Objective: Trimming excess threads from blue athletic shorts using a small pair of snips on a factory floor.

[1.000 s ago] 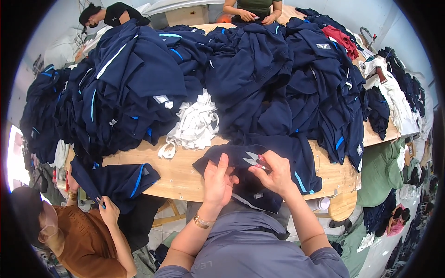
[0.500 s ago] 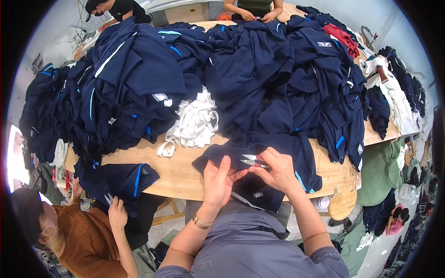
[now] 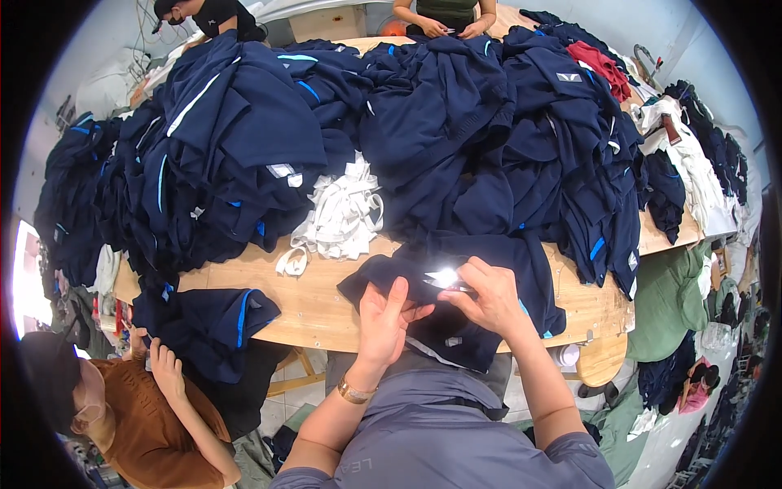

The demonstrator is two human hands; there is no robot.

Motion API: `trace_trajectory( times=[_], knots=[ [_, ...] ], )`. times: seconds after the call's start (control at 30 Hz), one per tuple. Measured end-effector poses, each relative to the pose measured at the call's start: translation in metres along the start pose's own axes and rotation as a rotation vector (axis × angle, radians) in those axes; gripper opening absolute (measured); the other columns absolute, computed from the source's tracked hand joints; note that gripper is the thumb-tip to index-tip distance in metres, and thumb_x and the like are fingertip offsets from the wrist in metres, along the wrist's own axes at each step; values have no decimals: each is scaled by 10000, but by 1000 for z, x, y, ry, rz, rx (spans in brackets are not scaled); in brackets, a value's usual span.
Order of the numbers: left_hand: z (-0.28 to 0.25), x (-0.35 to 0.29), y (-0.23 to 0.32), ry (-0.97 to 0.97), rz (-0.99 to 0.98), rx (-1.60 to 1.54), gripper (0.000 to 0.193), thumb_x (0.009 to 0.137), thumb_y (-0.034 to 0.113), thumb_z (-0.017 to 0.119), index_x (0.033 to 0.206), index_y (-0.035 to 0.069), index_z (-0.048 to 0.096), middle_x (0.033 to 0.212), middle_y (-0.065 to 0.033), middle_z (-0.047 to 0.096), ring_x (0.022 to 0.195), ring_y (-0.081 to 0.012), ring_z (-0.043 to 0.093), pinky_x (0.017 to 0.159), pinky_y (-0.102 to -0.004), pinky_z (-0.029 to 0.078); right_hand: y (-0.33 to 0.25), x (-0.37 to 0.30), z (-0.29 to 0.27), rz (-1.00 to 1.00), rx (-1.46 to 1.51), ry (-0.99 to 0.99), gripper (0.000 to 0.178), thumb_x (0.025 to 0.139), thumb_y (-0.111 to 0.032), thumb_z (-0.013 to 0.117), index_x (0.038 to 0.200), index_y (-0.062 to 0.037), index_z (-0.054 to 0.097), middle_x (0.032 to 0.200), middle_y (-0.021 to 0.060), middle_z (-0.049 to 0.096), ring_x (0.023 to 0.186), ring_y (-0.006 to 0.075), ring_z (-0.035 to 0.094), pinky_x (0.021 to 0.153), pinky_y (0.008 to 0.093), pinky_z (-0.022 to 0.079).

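Observation:
Across the near edge of the table lies a navy garment with blue trim, its lower part hanging over the edge towards me. My left hand holds a fold of it, thumb up and fingers curled at the cloth. Thread snips sit in my right hand, blades pointing left over the fabric and glinting brightly. Whether the blades touch any thread is too small to make out. The two hands are close together, with the snips just right of my left fingertips.
Large heaps of navy garments cover the wooden table. A pile of white strips lies left of centre. On my left a co-worker in a brown shirt handles another navy garment. Two more people work across the table.
My hands and garment have barely moved; the snips have tilted and now catch the light. The co-worker on the left has raised one hand up and leftward towards the other.

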State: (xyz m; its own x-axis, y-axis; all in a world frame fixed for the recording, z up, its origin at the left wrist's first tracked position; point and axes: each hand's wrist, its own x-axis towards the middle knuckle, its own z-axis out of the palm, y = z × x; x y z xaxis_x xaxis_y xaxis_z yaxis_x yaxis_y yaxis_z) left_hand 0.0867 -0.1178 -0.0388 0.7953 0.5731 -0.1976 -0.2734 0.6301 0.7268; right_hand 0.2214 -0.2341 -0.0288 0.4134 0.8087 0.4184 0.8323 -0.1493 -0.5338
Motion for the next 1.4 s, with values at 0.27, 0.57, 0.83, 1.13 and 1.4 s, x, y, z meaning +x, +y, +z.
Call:
trace_trajectory(
  times=[0.27, 0.57, 0.83, 1.13, 1.4],
  knots=[
    [-7, -1, 1, -26, -57, -40, 209, 932, 211, 515, 1089, 81, 472, 1013, -46, 593, 842, -137, 622, 647, -291, 571, 0, 1, -1, -36, -27, 12, 322, 690, -323, 734, 727, -53, 563, 648, 57, 497, 509, 237, 509, 477, 310, 389],
    [-2, -1, 1, -18, -30, -84, 189, 959, 195, 450, 1095, 71, 491, 985, -66, 622, 849, -124, 639, 666, -294, 586, 6, -6, 5, 80, 209, 45, 311, 769, -316, 700, 763, -46, 545, 670, 50, 501, 482, 179, 486, 464, 272, 371],
    [-1, -2, -7, -81, -35, -133, 224, 940, 145, 491, 1147, 75, 444, 1071, -89, 578, 975, -199, 595, 789, -375, 552, -28, 13, 13, 284, 559, 115, 402, 676, -81, 784, 1040, -33, 618, 801, 34, 640, 677, 38, 544, 595, 182, 449],
    [2, 3, 1, 30, -120, -380, 111, 906, 97, 541, 1004, 69, 585, 1049, -74, 618, 995, -196, 589, 915, -402, 484, -22, 3, 31, 118, 496, 390, 127, 706, 76, 602, 806, 1, 579, 702, 76, 632, 617, 145, 641, 545, 217, 470],
    [10, 3, -2, 86, -92, -275, 99, 916, 114, 533, 995, 80, 581, 968, -46, 625, 892, -163, 608, 812, -348, 500, -30, 7, 32, 155, 567, 345, 248, 675, 68, 638, 909, -14, 648, 734, 94, 638, 532, 156, 593, 491, 229, 434]
  ],
)
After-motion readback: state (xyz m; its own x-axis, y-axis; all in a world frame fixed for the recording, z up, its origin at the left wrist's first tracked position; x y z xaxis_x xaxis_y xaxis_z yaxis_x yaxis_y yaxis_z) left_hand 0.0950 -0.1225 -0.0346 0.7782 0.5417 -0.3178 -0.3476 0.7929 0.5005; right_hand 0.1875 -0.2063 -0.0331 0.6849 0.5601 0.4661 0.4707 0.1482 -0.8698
